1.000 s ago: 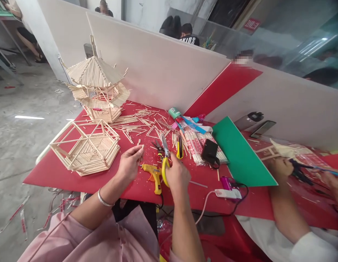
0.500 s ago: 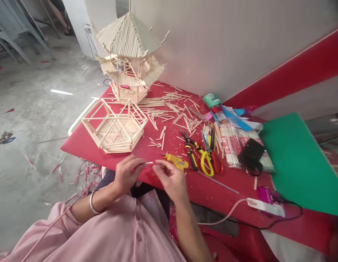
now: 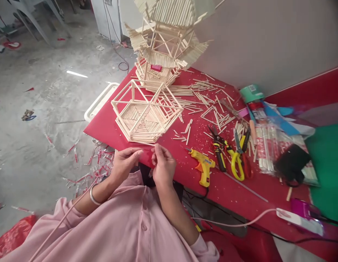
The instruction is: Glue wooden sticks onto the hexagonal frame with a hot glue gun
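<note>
My right hand (image 3: 163, 164) is closed, its fingers pinched at the end of a thin wooden stick (image 3: 143, 143). The stick lies along the near edge of a six-sided stick frame (image 3: 143, 135); whether it touches the frame, I cannot tell. My left hand (image 3: 127, 160) is beside it, thumb and forefinger together; anything between them is too small to make out. The frame has a patterned stick floor and an open upper ring with spokes. Right of my hands, a yellow glue gun (image 3: 203, 165) lies on the red table (image 3: 174, 174).
A tiered stick pagoda (image 3: 169, 43) stands behind the frame. Loose sticks (image 3: 204, 87) lie scattered to its right. Pliers (image 3: 219, 153), yellow-handled scissors (image 3: 237, 163), bagged sticks (image 3: 267, 149) and a power strip (image 3: 299, 220) occupy the right side. A pink cable (image 3: 234, 223) crosses the near edge.
My view has shifted, so the table things appear further right. Both hands are now nearer the stick frame. The short white stick seen between my fingertips earlier no longer shows there.
</note>
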The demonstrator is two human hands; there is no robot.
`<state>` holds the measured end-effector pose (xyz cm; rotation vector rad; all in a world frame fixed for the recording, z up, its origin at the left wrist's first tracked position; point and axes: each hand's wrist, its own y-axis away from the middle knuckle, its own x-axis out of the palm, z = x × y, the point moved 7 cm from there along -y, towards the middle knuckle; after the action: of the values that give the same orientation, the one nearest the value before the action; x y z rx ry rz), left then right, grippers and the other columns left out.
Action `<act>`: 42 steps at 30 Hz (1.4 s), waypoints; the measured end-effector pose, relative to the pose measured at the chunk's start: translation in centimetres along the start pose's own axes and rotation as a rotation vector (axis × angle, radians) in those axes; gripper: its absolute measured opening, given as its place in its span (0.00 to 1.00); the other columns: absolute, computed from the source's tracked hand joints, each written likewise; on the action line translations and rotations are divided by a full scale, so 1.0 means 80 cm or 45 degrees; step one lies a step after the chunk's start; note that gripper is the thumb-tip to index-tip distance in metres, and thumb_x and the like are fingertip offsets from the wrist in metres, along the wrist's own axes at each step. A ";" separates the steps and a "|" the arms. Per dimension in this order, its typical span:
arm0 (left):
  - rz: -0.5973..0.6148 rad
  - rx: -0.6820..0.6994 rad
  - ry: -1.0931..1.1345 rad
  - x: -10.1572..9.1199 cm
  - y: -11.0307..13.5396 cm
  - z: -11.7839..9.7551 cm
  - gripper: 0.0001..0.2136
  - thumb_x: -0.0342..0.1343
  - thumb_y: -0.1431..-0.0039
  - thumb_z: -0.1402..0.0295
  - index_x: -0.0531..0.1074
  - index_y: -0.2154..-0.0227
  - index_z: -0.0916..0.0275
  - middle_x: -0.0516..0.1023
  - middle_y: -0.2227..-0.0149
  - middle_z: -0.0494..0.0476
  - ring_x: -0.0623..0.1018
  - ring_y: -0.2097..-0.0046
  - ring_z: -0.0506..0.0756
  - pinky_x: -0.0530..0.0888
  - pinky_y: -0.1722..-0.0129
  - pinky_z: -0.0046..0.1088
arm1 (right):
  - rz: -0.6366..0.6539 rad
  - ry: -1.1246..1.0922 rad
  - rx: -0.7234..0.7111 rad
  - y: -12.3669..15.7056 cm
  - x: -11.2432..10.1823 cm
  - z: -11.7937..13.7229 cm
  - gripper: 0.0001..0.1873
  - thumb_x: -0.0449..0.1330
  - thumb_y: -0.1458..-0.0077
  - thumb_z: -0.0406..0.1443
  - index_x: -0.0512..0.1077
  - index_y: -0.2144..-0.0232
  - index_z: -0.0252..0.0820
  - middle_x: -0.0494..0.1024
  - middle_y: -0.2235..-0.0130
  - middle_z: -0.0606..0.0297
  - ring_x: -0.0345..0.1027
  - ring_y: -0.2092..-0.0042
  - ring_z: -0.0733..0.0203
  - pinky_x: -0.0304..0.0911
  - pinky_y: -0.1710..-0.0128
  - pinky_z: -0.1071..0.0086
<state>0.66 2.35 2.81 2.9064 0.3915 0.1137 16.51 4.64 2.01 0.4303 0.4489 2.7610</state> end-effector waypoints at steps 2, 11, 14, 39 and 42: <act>-0.008 -0.231 0.283 0.011 -0.007 0.016 0.17 0.68 0.52 0.53 0.79 0.73 0.64 0.71 0.82 0.50 0.64 0.82 0.46 0.59 0.83 0.22 | -0.006 0.023 -0.020 -0.001 0.004 0.000 0.19 0.69 0.53 0.49 0.76 0.72 0.39 0.73 0.77 0.71 0.55 0.79 0.73 0.51 0.81 0.75; -0.111 -0.319 0.534 0.021 -0.019 0.007 0.17 0.71 0.59 0.57 0.74 0.82 0.65 0.71 0.83 0.50 0.63 0.84 0.44 0.54 0.85 0.21 | 0.195 0.287 -0.006 0.004 0.006 0.003 0.22 0.65 0.50 0.51 0.79 0.63 0.40 0.79 0.70 0.66 0.64 0.75 0.68 0.60 0.77 0.73; -0.141 -0.309 0.525 0.019 -0.018 0.005 0.16 0.71 0.59 0.59 0.74 0.82 0.65 0.73 0.81 0.52 0.64 0.83 0.43 0.55 0.85 0.21 | 0.266 0.665 -0.247 0.007 -0.033 0.037 0.20 0.58 0.42 0.46 0.76 0.53 0.42 0.81 0.63 0.61 0.71 0.68 0.62 0.66 0.70 0.69; -0.143 -0.418 0.487 0.031 -0.030 0.002 0.18 0.72 0.62 0.55 0.77 0.79 0.66 0.71 0.83 0.53 0.63 0.83 0.45 0.54 0.83 0.23 | -0.526 1.871 -0.573 -0.012 -0.214 0.097 0.21 0.55 0.51 0.44 0.76 0.60 0.37 0.78 0.65 0.53 0.71 0.63 0.48 0.57 0.66 0.62; -0.156 -0.413 0.491 0.031 -0.030 0.000 0.18 0.73 0.63 0.55 0.76 0.79 0.66 0.74 0.81 0.55 0.63 0.83 0.45 0.54 0.83 0.23 | -0.530 1.881 -0.572 -0.012 -0.214 0.097 0.22 0.55 0.51 0.44 0.76 0.60 0.37 0.79 0.65 0.52 0.70 0.63 0.49 0.56 0.67 0.63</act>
<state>2.41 5.27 2.43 2.5253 0.5522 0.6585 34.86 1.57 4.58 -1.6485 0.1276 2.1468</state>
